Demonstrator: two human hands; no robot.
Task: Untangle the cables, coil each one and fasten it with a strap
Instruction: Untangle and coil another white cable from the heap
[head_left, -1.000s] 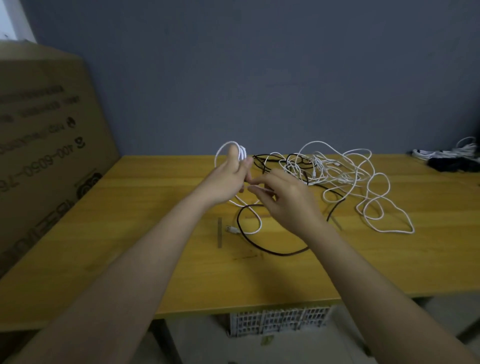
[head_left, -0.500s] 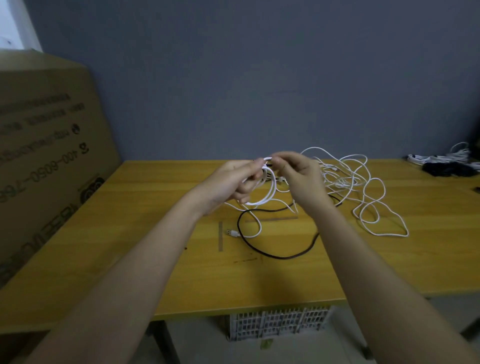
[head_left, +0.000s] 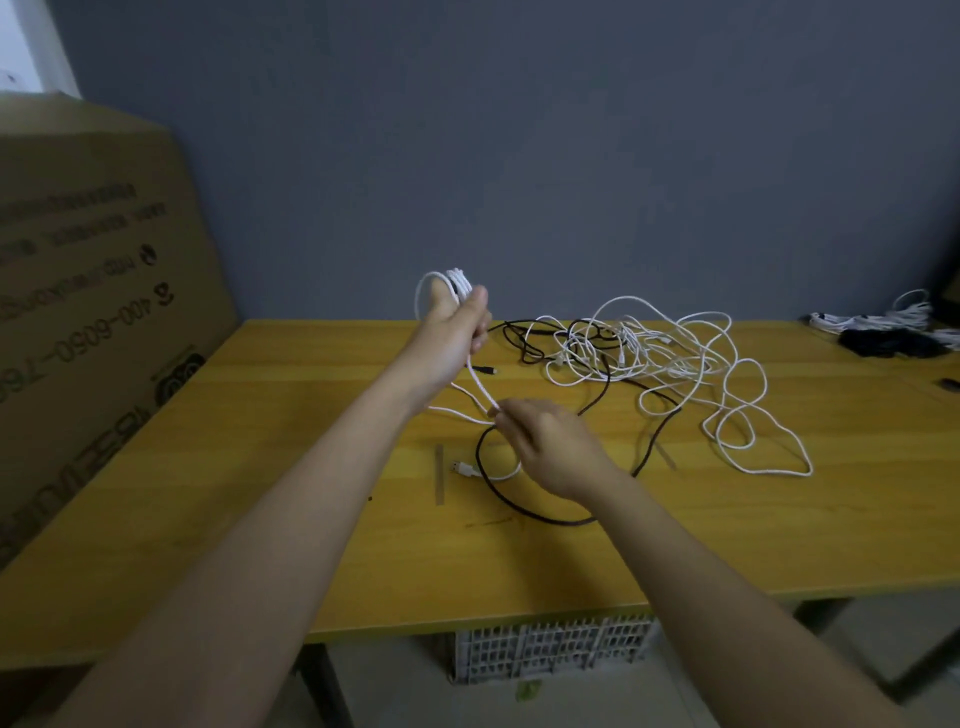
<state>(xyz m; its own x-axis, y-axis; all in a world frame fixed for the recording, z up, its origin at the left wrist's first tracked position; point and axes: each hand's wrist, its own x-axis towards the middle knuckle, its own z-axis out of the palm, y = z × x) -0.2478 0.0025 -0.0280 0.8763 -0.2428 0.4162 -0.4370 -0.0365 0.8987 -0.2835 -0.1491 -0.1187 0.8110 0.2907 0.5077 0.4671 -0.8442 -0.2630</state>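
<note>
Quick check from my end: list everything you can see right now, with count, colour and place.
White coil: one, white, held up in the left hand.
White cable end: one plug, white, on the table near the front centre.
Tangle: white and black cables mixed, count unclear, table centre-right.
Black cable: one loop, black, under the right hand.
Strap: one, dull brown, flat on the table left of the plug.
Bundles: white and black, count unclear, table's far right.
Table: one, yellow wood.
Cardboard box: one, brown, left.
Crate: one, white, under the table.
Left hand: grips the coil.
Right hand: pinches the white cable's free run.
</note>
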